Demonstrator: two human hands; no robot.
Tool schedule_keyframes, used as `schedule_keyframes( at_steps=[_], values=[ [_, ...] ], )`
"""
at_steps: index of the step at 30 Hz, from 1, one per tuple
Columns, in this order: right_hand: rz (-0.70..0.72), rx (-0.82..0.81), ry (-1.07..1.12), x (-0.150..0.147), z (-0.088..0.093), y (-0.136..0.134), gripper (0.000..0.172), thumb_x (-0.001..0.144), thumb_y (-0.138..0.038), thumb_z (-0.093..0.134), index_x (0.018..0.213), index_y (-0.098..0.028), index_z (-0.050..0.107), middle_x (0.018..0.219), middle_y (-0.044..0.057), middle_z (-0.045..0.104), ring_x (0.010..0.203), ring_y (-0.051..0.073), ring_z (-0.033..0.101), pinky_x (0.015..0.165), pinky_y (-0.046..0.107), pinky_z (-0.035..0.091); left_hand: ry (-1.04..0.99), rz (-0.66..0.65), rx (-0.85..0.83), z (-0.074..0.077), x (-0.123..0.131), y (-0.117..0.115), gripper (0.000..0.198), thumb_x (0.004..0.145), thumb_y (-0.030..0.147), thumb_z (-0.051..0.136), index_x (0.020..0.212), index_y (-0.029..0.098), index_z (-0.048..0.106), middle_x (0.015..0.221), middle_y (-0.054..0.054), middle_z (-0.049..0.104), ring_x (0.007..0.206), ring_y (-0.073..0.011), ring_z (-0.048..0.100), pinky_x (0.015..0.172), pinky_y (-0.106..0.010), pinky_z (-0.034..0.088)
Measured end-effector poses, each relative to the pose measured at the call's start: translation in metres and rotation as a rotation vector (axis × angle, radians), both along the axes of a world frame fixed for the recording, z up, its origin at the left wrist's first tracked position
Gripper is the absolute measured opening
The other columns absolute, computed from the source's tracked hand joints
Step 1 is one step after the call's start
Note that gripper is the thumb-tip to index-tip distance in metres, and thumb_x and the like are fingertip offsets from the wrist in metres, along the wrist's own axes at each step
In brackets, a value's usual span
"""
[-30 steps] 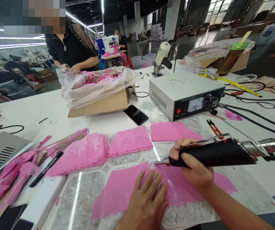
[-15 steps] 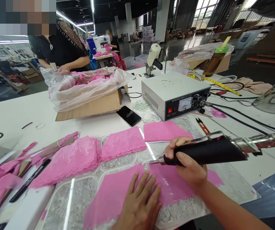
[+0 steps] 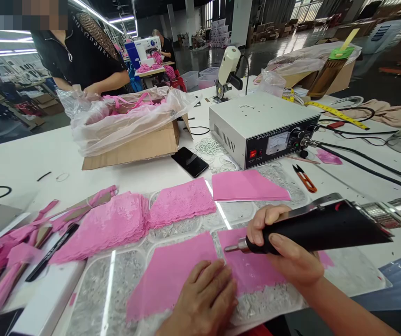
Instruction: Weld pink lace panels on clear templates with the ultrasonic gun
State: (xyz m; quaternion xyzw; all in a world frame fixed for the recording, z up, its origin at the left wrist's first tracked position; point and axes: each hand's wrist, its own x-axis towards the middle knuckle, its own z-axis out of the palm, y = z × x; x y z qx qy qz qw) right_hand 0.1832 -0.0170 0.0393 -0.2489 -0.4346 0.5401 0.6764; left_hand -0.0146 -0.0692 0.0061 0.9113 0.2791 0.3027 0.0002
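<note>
While your left hand (image 3: 200, 303) lies open, pinning the fabric (image 3: 172, 275) flat, your right hand (image 3: 291, 261) clasps the tool (image 3: 326, 228), its tip low over the cloth.

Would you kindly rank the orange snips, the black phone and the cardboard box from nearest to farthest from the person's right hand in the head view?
From the right hand, which grips the black tool:
1. orange snips, just beyond the hand, slightly right.
2. black phone, farther back on the left.
3. cardboard box, far left, beyond the phone.
</note>
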Motion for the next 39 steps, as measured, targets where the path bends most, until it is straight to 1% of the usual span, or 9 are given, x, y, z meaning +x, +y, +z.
schedule_keyframes(
  at_steps=[6,14,20,23,28,31,36,39],
  values=[
    [0.011,0.030,-0.040,0.000,0.001,0.001,0.010,0.083,-0.028,0.068,0.088,-0.023,0.061,0.079,0.000,0.057,0.057,0.012,0.057,0.053,0.030,0.052,-0.002,-0.001,-0.010,0.001,0.000,0.000,0.021,0.099,0.018,0.050,0.108,0.011,0.067,0.105,-0.008,0.075,0.105,-0.0211,0.068,0.096,-0.033,0.051],
    [0.033,0.050,-0.072,-0.001,0.002,0.002,0.013,0.084,-0.030,0.069,0.085,-0.023,0.058,0.078,-0.001,0.057,0.057,0.011,0.057,0.053,0.029,0.051,0.015,-0.012,-0.028,0.000,-0.001,-0.001,0.021,0.098,0.017,0.050,0.110,0.010,0.067,0.106,-0.010,0.075,0.109,-0.0221,0.067,0.098,-0.035,0.050],
    [0.070,0.012,-0.045,0.006,0.010,-0.009,0.012,0.085,-0.031,0.069,0.088,-0.024,0.059,0.079,0.000,0.056,0.056,0.011,0.055,0.052,0.028,0.050,-0.031,-0.074,-0.013,-0.003,-0.002,-0.002,0.019,0.098,0.017,0.052,0.107,0.010,0.067,0.104,-0.009,0.075,0.107,-0.0214,0.068,0.096,-0.033,0.050],
    [0.094,0.000,-0.054,0.008,0.011,-0.017,0.012,0.085,-0.032,0.068,0.088,-0.025,0.059,0.079,-0.001,0.054,0.056,0.010,0.055,0.052,0.027,0.049,-0.027,-0.074,-0.017,-0.003,-0.001,-0.002,0.019,0.099,0.017,0.051,0.106,0.010,0.067,0.104,-0.009,0.075,0.106,-0.0213,0.068,0.093,-0.032,0.050],
    [0.116,-0.026,-0.058,0.007,0.007,-0.022,0.013,0.086,-0.033,0.067,0.089,-0.025,0.057,0.078,-0.001,0.053,0.057,0.010,0.055,0.054,0.027,0.047,-0.028,-0.052,-0.017,0.000,0.000,-0.002,0.020,0.099,0.018,0.050,0.106,0.011,0.067,0.100,-0.009,0.076,0.103,-0.0196,0.068,0.092,-0.031,0.050],
    [0.128,-0.010,-0.059,0.006,0.004,-0.021,0.013,0.087,-0.033,0.066,0.089,-0.025,0.057,0.078,-0.002,0.053,0.058,0.010,0.055,0.054,0.026,0.047,-0.030,-0.050,-0.018,0.001,0.001,-0.002,0.019,0.099,0.018,0.051,0.106,0.011,0.067,0.100,-0.009,0.075,0.104,-0.0198,0.068,0.092,-0.031,0.050],
    [0.129,0.021,-0.065,0.005,-0.001,-0.022,0.011,0.089,-0.032,0.064,0.089,-0.025,0.056,0.081,-0.002,0.054,0.058,0.009,0.055,0.055,0.026,0.048,-0.031,-0.042,-0.021,-0.003,0.001,-0.003,0.019,0.099,0.019,0.052,0.107,0.011,0.067,0.101,-0.008,0.075,0.104,-0.0194,0.068,0.093,-0.031,0.050],
    [0.119,0.018,-0.066,0.005,0.000,-0.022,0.011,0.087,-0.031,0.065,0.088,-0.025,0.056,0.081,-0.002,0.055,0.058,0.009,0.055,0.054,0.026,0.048,-0.005,-0.045,-0.017,-0.005,0.000,-0.003,0.018,0.098,0.020,0.054,0.108,0.012,0.067,0.102,-0.008,0.076,0.105,-0.0192,0.068,0.093,-0.030,0.050]
  ],
)
